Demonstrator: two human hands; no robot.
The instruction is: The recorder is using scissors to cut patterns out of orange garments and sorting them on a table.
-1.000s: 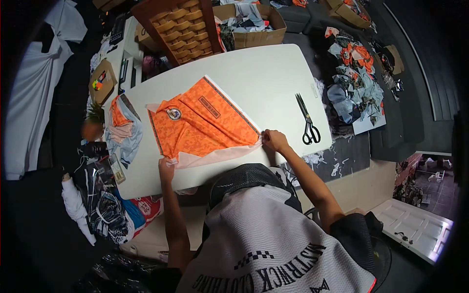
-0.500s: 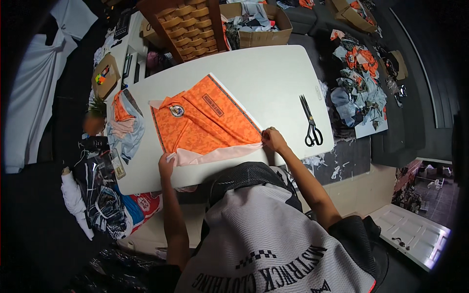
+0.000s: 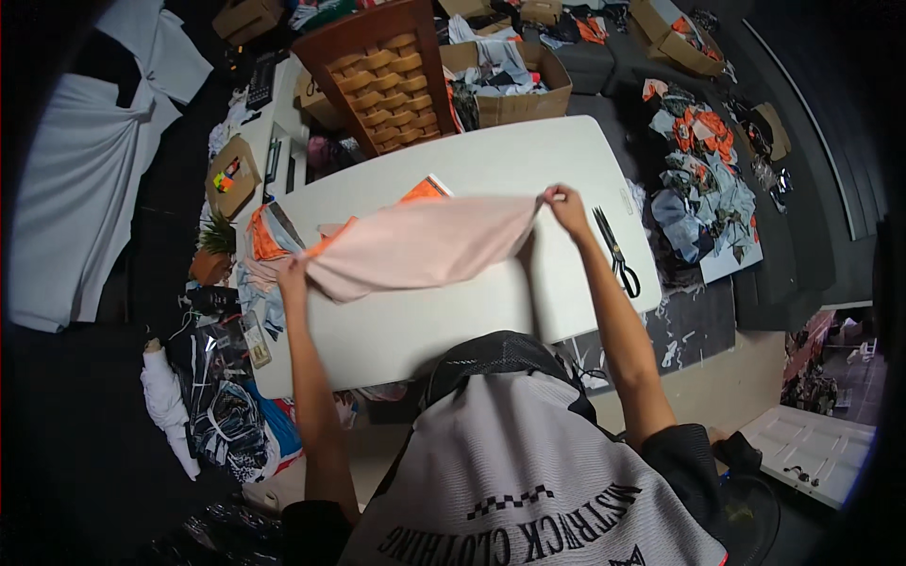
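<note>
A piece of fabric (image 3: 425, 243), pale pink on the side facing me and orange on the other, stretches lifted between my hands over the white table. My left hand (image 3: 293, 274) pinches its left corner beside the table's left side. Farther right, my right hand (image 3: 563, 205) grips the opposite corner, raised above the tabletop. Some orange (image 3: 427, 187) shows behind the pink side; the rest of that face is hidden. Black-handled scissors (image 3: 616, 253) lie to the right of my right forearm, blades pointing away.
Beneath the fabric is the white table (image 3: 406, 330). Orange and grey cloth pieces (image 3: 269, 241) lie at its left edge, near a potted plant (image 3: 215, 247). A woven-back chair (image 3: 382, 80) stands at the far side, beside a cardboard box (image 3: 524, 104). Heaped scraps (image 3: 698, 179) lie right.
The fabric has been lifted and turned, so its pink underside faces me instead of the printed orange face. Both hands have moved farther from me and wider apart.
</note>
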